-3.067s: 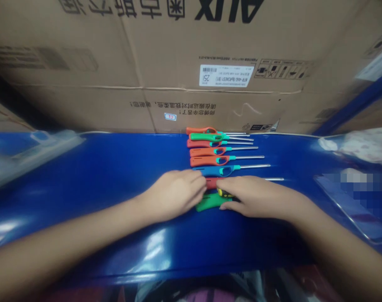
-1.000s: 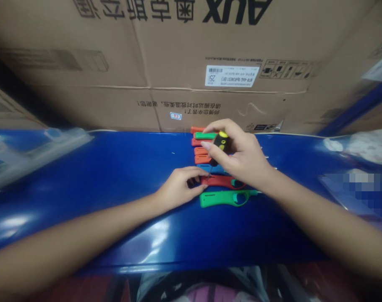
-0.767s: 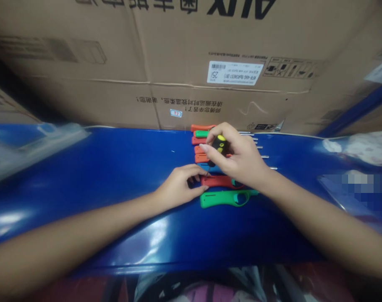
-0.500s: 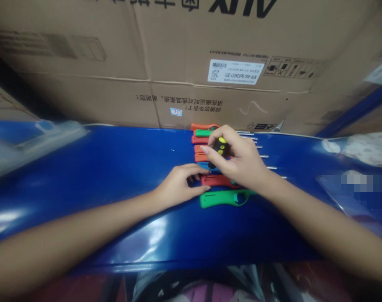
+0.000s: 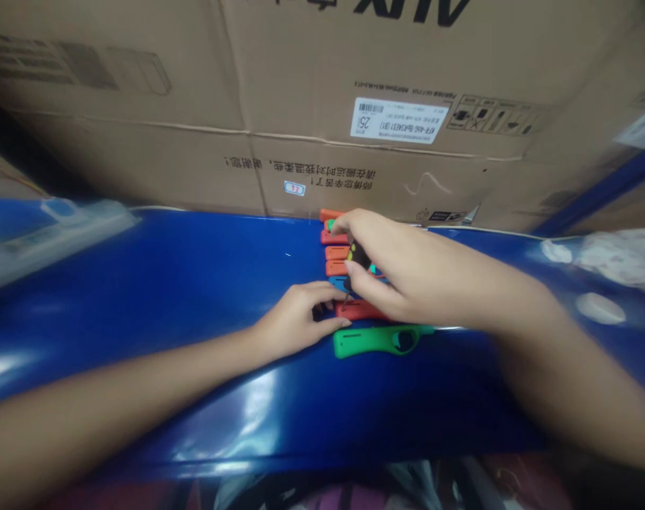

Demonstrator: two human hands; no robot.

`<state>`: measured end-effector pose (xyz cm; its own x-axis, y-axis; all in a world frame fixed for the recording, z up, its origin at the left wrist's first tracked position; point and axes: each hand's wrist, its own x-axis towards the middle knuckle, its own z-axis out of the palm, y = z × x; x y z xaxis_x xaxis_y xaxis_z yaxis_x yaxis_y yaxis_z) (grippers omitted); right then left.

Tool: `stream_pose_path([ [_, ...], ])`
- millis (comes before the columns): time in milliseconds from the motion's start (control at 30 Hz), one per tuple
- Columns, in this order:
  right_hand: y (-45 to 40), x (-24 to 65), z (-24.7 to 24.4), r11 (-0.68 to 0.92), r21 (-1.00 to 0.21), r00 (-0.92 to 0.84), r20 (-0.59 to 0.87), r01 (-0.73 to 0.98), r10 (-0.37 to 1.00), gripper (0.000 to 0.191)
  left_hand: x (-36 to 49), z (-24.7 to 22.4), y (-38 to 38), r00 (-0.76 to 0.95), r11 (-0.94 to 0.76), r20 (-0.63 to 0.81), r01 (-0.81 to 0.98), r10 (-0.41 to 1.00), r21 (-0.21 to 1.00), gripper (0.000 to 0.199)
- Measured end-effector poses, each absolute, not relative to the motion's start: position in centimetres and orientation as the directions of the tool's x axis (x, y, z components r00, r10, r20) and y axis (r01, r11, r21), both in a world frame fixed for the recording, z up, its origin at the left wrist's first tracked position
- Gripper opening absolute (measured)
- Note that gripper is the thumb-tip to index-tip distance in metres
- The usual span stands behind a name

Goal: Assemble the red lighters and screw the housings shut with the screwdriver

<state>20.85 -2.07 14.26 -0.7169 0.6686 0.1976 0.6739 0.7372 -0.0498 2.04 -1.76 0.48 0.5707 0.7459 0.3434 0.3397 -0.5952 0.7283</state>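
Several long-nosed lighters lie in a column on the blue surface (image 5: pixel 221 262). Nearest me is a green lighter (image 5: pixel 373 341), which neither hand touches. Just beyond it, my left hand (image 5: pixel 306 315) pinches the butt end of a red lighter (image 5: pixel 357 309) between thumb and fingers. My right hand (image 5: pixel 386 265) is closed around a black and yellow screwdriver (image 5: pixel 357 256), whose thin shaft points down at the red lighter's end. A blue lighter (image 5: pixel 337 282) and orange lighters (image 5: pixel 336 268) sit farther back, their right parts covered by my right hand.
A large cardboard box (image 5: pixel 301 106) stands upright behind the lighters. Clear plastic packaging (image 5: pixel 83 230) lies at the left. At the right are a patterned white bundle (image 5: pixel 628 256) and a small white object (image 5: pixel 600 309).
My right hand and wrist have rolled over the screwdriver, with the forearm swung higher, and now cover more of the lighters. My left hand keeps its pinch on the red lighter.
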Motion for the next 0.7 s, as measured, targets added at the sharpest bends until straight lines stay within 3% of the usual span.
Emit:
stream_pose_path([
  [133,-1.9,21.1,14.5,0.697,0.078,-0.697,0.185,0.713,0.692,0.028,2.1,0.3,-1.7,0.556,-0.612,0.373,0.337,0.743,0.715,0.020],
  [267,-1.4,21.7,14.1,0.742,0.004,-0.732,0.170,0.670,0.660,0.025,2.1,0.4,-1.7,0.557,-0.604,0.361,0.346,0.748,0.718,0.017],
  [433,-1.0,22.4,13.9,0.704,0.036,-0.697,0.185,0.709,0.692,0.028,2.0,0.4,-1.7,0.565,-0.600,0.349,0.350,0.748,0.720,0.022],
  [700,-1.2,22.6,13.8,0.771,0.029,-0.754,0.238,0.636,0.612,0.019,2.1,0.6,-1.8,0.557,-0.602,0.351,0.365,0.752,0.710,0.019],
])
